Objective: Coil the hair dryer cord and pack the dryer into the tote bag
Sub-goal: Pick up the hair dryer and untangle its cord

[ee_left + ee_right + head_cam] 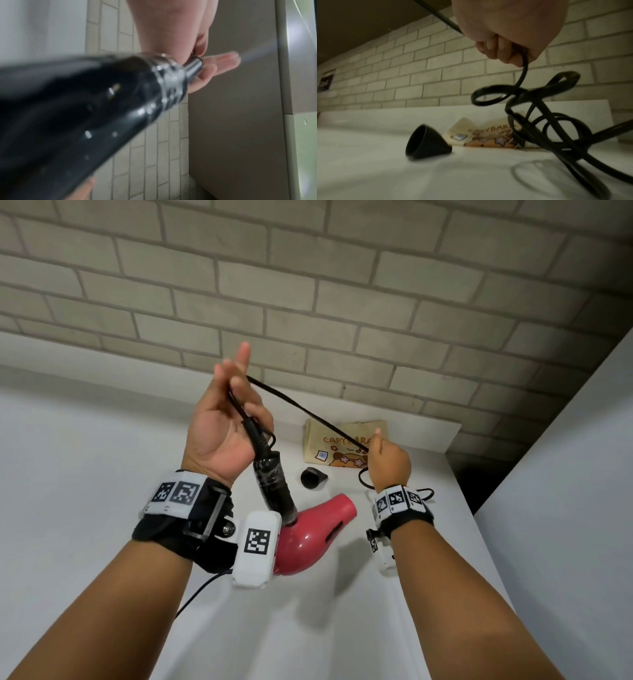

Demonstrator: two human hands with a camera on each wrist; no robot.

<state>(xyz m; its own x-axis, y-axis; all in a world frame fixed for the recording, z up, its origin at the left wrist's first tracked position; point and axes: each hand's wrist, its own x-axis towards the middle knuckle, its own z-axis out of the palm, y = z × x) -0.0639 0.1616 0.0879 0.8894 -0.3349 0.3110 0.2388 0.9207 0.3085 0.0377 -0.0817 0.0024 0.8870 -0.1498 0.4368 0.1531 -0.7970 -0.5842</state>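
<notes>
The hair dryer has a red body [308,537] and a black handle [274,484] that points up toward my left hand [236,412]. That hand is raised palm up and pinches the black cord [308,412] just above the handle's end; the handle [102,108] fills the left wrist view. From there the cord runs taut to my right hand [388,460], which grips it in a fist. Loose cord loops [556,121] dangle below the right hand [505,40] onto the counter. The beige printed tote bag [342,443] lies folded flat at the back.
A black nozzle [313,477] lies on the white counter [102,474] between the dryer and the tote. A brick wall [308,285] backs the counter. A white panel [565,474] borders the right side. A thin cable [198,594] trails from my left wrist.
</notes>
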